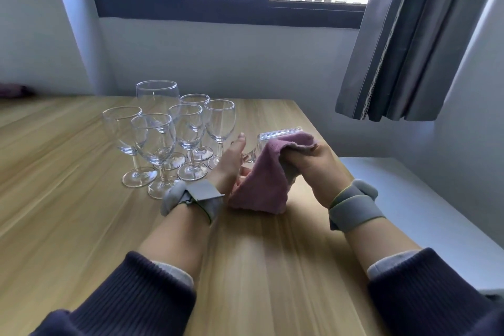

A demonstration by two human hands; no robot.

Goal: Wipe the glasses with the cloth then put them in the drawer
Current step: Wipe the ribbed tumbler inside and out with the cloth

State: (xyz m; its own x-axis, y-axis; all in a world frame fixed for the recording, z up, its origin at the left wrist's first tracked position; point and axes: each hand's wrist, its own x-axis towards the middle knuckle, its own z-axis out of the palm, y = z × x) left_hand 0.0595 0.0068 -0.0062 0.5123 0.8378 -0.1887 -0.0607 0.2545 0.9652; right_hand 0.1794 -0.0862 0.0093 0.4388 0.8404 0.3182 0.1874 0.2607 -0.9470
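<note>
Gripping a pink cloth [261,183], the right hand [319,169] presses it against a glass [268,142] held above the desk [81,199]. The left hand [231,163] supports the glass from its left, thumb extended; its fingers are hidden. Six stemmed glasses [163,133] stand just left of the hands.
</note>
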